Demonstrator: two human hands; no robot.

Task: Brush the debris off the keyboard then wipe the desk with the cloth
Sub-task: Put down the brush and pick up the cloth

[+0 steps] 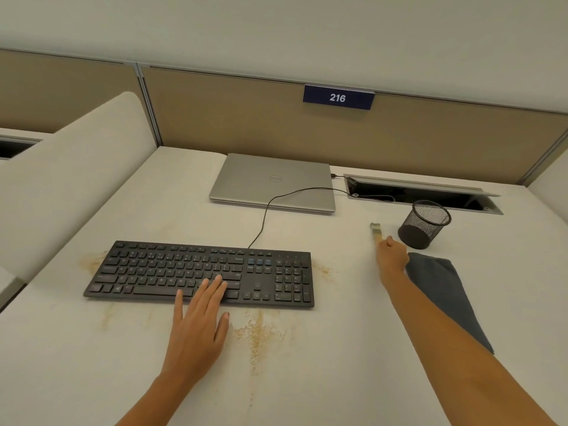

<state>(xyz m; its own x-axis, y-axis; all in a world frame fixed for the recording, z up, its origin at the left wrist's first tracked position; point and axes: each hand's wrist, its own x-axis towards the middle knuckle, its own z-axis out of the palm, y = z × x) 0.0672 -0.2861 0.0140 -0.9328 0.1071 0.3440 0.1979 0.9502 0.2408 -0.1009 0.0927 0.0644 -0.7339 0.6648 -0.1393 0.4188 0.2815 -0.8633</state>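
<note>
Tan cubicle partitions with a number plate (pixel 338 97) reading 216 back a white worktop (pixel 92 364).

Findings:
- The black keyboard (pixel 147 272) lies left of centre, and its cable (pixel 264 216) runs far to a closed silver laptop (pixel 273 182).
- Sandy debris (pixel 258 333) lies on the worktop near the keyboard's front edge and at both its ends. Whether grains sit between the keys cannot be told.
- The left hand (pixel 196 327) lies flat, its fingers (pixel 212 287) straight and close together on the near key rows.
- The right hand (pixel 392 258), far right, has its fingers curled round the handle of a small brush (pixel 375 229). The bristles point away, near a tilted mesh pen cup (pixel 425 224).
- The grey cloth (pixel 442 287) lies just right of that hand, partly beneath the forearm.

Risks, as judged:
1. The cup is close to the brush hand and already leaning, so a careless swing could tip it.
2. Strokes toward the far right could push grains into the open cable hatch (pixel 424 193), or onto the cloth, which would then smear the worktop.
3. The forearm may drag the cloth as it moves across.
4. The left palm steadies the keyboard but covers some keys. Debris there would be missed unless the hand shifts.
5. Sliding the keyboard could tug the cable.
</note>
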